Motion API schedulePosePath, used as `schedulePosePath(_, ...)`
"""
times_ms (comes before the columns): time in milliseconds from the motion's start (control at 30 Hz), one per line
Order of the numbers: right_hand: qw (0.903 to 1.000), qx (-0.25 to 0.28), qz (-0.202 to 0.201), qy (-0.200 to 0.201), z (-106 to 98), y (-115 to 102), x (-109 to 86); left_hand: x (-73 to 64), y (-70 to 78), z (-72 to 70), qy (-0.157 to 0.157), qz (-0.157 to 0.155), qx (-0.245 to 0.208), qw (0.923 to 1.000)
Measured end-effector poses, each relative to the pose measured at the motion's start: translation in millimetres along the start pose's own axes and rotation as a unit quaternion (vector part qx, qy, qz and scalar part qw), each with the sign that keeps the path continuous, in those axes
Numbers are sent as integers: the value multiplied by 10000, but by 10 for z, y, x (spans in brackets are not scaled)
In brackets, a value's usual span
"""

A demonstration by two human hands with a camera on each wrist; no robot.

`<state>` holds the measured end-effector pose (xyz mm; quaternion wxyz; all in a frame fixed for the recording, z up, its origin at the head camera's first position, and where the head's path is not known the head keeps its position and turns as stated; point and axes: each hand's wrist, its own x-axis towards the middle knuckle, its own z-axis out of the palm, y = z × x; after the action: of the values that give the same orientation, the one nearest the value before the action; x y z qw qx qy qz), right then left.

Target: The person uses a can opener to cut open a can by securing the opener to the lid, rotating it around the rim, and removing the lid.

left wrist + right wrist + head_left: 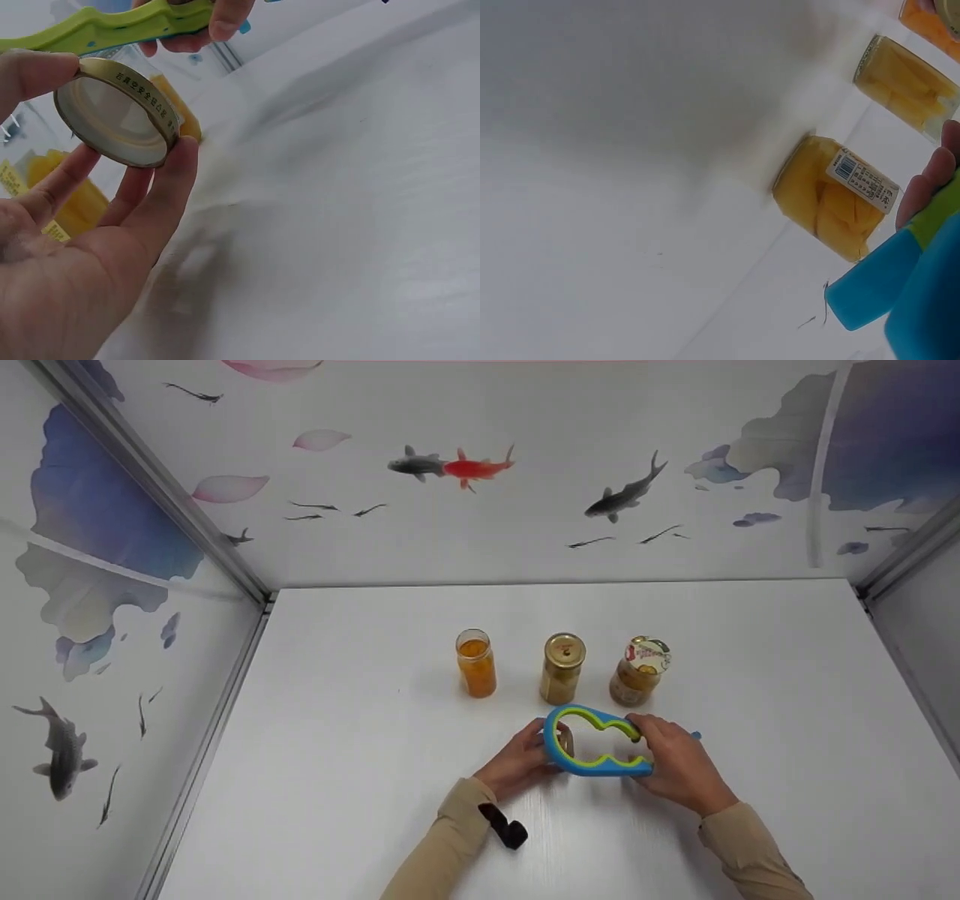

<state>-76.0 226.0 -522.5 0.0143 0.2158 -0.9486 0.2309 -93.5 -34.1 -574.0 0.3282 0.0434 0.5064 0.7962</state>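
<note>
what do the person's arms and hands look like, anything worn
Both hands, the left hand and the right hand, are bare, with no gloves or rings visible. Both arms wear long beige sleeves. A black strap sits at the left wrist.

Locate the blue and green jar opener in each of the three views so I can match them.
Head: the jar opener is centre, low on the table, between both hands, in front of the three jars.
Left wrist: its green edge runs along the top left, above the gold lid that the left hand pinches.
Right wrist: its blue end fills the bottom right corner.
Shared landmark: the right hand gripping the opener.
</note>
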Motion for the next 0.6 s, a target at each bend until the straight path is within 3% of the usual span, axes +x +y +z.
schedulePosePath(100, 10000, -33, -1, -6, -13, 34, -28, -27, 53, -34, -19, -44, 75, 10000)
schedulePosePath(200, 10000, -42, 18, -25, -10, 74, -47, -55, 114, -72, 22, 32, 450, 9990)
schedulePosePath(400, 9998, -168, 104, -29, 2, 152, -85, -91, 208, -136, 89, 141, 1295, 9914)
schedulePosePath(600, 9993, -288, 197, -121, -27, 185, -120, -120, 270, -191, 204, 41, 1687, 9854)
